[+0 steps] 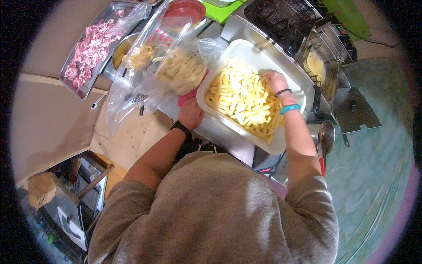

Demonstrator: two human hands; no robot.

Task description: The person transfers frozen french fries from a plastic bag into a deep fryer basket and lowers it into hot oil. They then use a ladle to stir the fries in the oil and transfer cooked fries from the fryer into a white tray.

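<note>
A white plastic tub [255, 52] stands in front of me, with pale yellow cut fries [242, 99] spread over its bottom. My right hand [274, 81] reaches into the tub at the right edge of the fries. Its fingers are curled down, and whether any fries are in them is hidden. My left hand [190, 114] is at the tub's near left corner, over a pink cloth [187, 96]; its fingertips are hard to make out. Beside the cloth lies a clear plastic bag [179, 67] with more fries inside.
On the left is a metal tray [86, 93] of sliced raw meat [94, 49]. A metal bowl [118, 54] and a red bowl [188, 13] stand behind the bag. Right of the tub is a deep fryer [263, 34] with a frying basket [315, 62]. A ladle [326, 133] lies nearer me.
</note>
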